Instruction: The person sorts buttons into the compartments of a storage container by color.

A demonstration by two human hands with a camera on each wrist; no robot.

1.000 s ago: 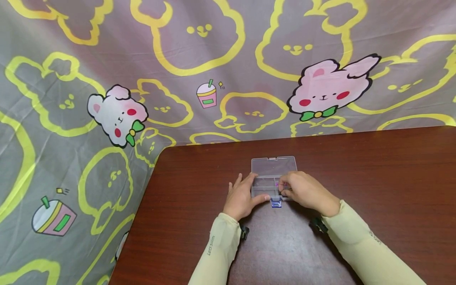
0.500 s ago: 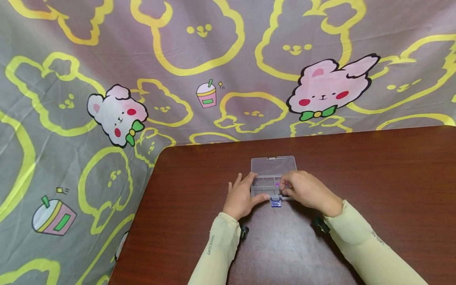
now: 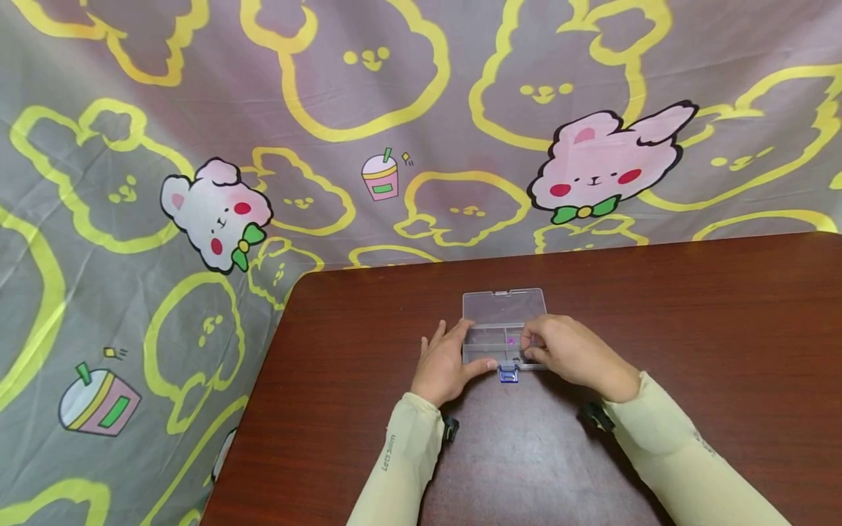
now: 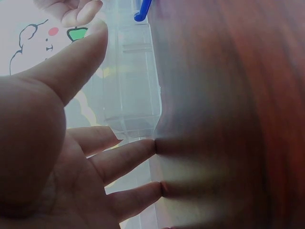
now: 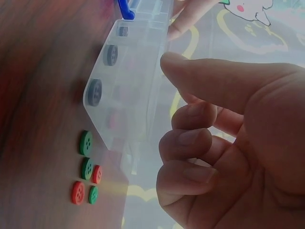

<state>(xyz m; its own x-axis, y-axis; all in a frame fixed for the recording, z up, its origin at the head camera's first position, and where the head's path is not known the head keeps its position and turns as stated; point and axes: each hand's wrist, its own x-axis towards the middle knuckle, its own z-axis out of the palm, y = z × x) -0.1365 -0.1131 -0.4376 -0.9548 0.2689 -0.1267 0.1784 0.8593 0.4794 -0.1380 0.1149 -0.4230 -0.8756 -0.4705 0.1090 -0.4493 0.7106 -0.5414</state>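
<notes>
An open, clear plastic compartment box with its lid folded back lies on the table. My left hand rests against its left side, fingers straight and spread, thumb at the front edge. Over the right front compartment is my right hand, its fingers curled and thumb close to the index finger. Whether a button sits between those fingertips, I cannot tell. Black buttons stand out through the box wall in the right wrist view. A small magenta piece lies in the back right compartment.
Loose green buttons and red buttons lie on the table beside the box; the right hand hides them in the head view. A blue latch juts from the box front. Patterned cloth hangs behind the brown table.
My right hand has shifted slightly to the right over the box, uncovering more of the magenta piece and dark buttons at the front. The left hand stays in place.
</notes>
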